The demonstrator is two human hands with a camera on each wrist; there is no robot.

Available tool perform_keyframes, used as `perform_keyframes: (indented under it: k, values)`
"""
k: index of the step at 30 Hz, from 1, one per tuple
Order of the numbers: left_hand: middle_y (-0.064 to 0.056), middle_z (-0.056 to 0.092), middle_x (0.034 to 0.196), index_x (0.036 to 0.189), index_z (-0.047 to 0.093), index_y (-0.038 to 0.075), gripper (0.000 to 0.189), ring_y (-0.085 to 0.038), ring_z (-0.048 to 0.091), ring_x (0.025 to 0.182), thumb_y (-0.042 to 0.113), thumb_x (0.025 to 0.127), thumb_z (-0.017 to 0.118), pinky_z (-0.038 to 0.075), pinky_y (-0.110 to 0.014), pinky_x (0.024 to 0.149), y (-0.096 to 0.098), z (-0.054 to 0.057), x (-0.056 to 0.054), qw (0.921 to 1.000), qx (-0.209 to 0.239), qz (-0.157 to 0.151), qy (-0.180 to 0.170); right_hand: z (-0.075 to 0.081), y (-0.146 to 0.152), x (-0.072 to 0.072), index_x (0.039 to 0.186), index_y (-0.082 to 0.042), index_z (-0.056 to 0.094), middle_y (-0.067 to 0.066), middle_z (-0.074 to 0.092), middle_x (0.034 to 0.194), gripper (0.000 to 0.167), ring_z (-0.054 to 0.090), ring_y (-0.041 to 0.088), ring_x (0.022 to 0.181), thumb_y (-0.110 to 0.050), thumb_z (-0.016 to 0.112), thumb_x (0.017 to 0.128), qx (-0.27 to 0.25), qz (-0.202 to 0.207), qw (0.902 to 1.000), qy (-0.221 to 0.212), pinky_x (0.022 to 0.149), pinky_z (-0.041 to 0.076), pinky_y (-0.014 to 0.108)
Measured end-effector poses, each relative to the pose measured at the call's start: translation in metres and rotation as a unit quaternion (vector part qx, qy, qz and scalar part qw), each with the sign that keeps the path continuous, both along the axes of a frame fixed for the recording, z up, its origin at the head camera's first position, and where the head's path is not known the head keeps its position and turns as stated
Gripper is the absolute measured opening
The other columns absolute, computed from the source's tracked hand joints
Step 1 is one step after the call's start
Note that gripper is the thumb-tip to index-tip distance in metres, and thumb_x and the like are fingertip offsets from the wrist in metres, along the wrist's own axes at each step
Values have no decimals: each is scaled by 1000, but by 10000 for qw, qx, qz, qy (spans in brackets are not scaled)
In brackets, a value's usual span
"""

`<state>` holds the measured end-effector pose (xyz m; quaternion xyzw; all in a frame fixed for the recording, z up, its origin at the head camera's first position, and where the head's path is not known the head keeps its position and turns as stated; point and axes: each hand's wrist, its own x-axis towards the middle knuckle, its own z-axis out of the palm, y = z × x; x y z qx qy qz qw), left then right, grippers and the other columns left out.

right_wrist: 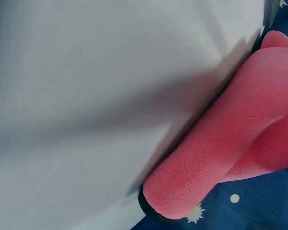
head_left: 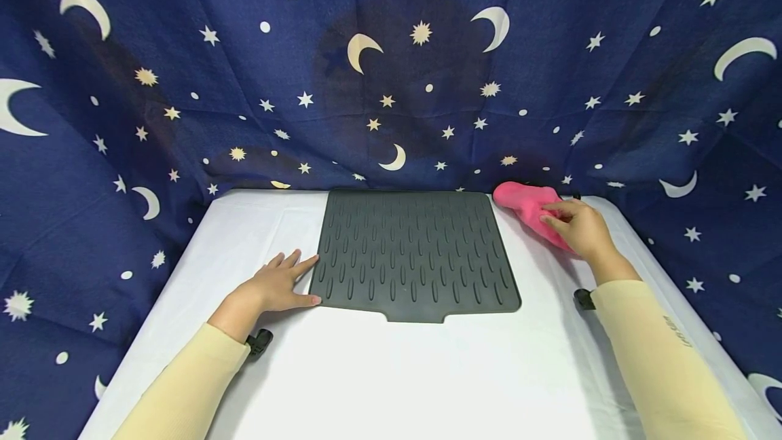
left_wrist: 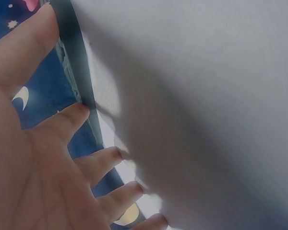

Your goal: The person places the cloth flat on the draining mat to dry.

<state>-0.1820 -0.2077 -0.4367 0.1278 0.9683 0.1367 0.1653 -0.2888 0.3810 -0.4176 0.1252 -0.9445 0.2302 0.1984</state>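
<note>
A dark grey rubber mat point(head_left: 412, 250) with raised oval ridges lies on the white table. Beside its left edge, my left hand point(head_left: 277, 287) rests with fingers spread, the thumb and index fingertips right at the mat's border. In the left wrist view those fingers point(left_wrist: 79, 112) are straight, and the mat's edge shows as a dark strip. To the mat's far right, my right hand point(head_left: 577, 226) pinches a pink plush slipper point(head_left: 528, 202) between thumb and fingers. Its fuzzy pink side point(right_wrist: 221, 134) and a black sole edge show in the right wrist view; most of the right hand is hidden there.
White cloth covers the table point(head_left: 415, 379). A dark blue curtain point(head_left: 391, 73) with moons and stars hangs right behind the table and along both sides. Small black wrist devices point(head_left: 259, 343) show at both sleeves.
</note>
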Motion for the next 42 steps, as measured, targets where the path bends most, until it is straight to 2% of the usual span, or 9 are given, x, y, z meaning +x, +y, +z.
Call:
perform_keyframes:
  k: [4,11,15,21,25,35,42]
  values:
    - [-27,21,161,158,31,18,93,-58,15,144,61,85,69,19,-73,110,0,0,0,10000,-16,-6,2,6,-5,2,108,-1,76,20,69,104,24,57,30,84,-14,79,88,-209,-25,9997,141,72,39,31]
    - [-27,21,161,158,31,18,93,-58,15,144,62,85,69,19,-73,110,2,1,0,10000,-12,-10,-29,19,-14,9,110,-3,76,16,70,107,27,59,25,84,-20,78,90,-430,-363,9983,160,70,39,15]
    - [-27,21,161,159,31,18,93,-58,15,144,62,85,69,19,-72,110,2,1,0,10000,-18,-12,-51,28,-21,12,112,-4,76,15,70,109,28,57,13,82,-21,77,90,-518,-434,9975,186,69,39,10]
    - [-27,20,161,159,31,18,94,-57,14,144,62,85,69,18,-72,111,1,0,-1,10000,-13,3,-47,40,-31,16,105,-4,78,15,73,104,22,48,-13,77,-13,81,86,-679,-259,9956,600,66,37,4]
    - [-27,20,161,159,31,19,95,-57,15,144,63,84,69,18,-72,111,0,-2,-2,10000,-35,22,-32,49,-38,17,104,-4,79,19,73,104,22,44,-22,75,-13,82,84,-770,-130,9945,701,66,37,3]
    - [-27,20,162,159,31,19,95,-57,14,144,62,84,69,18,-72,111,-1,-1,-2,10000,-14,25,-33,69,-53,22,102,-3,79,14,74,100,19,47,-22,78,-7,82,84,-704,254,9910,1108,70,39,3]
    - [-27,21,161,158,32,19,94,-58,14,144,62,84,70,17,-73,111,-1,-1,-1,10000,69,44,-38,88,-69,25,101,-4,79,12,74,99,19,51,-20,79,-5,82,83,-787,569,9882,1189,71,41,3]
